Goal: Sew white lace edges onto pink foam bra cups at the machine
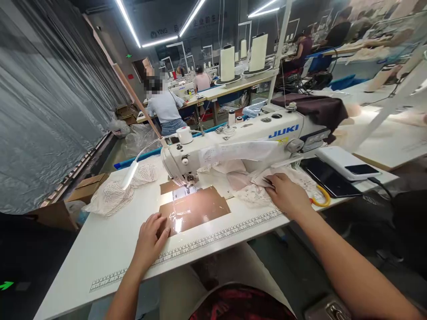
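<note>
My right hand (287, 195) pinches a piece of pale lace fabric (248, 195) to the right of the sewing machine's needle. The fabric lies crumpled under the arm of the white sewing machine (243, 138). My left hand (151, 240) rests on the table with its fingers loosely bent and thumb apart, holding nothing. Its fingertips touch the left edge of a shiny brown sheet (196, 211) in front of the lit presser foot (190, 180).
A printed ruler (207, 242) runs along the table's front edge. White lace pieces (115, 195) lie at left beside a small lamp (130, 175). Yellow-handled scissors (322, 196), a black phone (330, 178) and a white power bank (347, 163) lie at right. Co-workers sit farther back.
</note>
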Demonstrator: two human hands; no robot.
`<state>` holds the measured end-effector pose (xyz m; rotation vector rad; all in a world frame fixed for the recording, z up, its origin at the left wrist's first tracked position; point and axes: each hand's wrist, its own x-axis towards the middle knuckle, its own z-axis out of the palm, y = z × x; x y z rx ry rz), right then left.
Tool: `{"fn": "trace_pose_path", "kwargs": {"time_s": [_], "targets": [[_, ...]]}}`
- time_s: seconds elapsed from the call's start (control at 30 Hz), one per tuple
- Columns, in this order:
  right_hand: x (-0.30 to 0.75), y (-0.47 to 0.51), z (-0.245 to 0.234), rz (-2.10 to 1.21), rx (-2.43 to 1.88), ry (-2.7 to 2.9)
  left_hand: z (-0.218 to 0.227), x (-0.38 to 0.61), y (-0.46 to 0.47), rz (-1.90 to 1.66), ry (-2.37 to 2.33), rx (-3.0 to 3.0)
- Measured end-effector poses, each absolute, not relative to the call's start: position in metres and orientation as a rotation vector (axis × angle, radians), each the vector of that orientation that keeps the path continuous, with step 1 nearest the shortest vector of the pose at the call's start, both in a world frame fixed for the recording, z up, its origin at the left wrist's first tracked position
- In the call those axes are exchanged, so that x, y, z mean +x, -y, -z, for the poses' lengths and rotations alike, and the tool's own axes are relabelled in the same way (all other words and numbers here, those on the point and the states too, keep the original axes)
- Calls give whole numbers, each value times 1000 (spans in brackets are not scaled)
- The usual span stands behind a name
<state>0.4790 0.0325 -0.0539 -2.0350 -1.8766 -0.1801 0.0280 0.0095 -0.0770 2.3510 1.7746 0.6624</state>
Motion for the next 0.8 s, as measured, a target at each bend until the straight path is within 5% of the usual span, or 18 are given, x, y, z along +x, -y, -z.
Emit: {"fn": "trace_pose_path", "kwargs": {"time_s": [0.3, 0.53, 0.8], "targets": [[477, -19, 16, 156, -1718, 1584, 37, 124, 26, -820, -1363, 2168], [386, 37, 12, -915, -879, 1835, 17, 187, 55, -1039, -978, 1681], [344, 51, 51, -1611, -690, 1506, 28, 166, 77, -1043, -1224, 1573]]}}
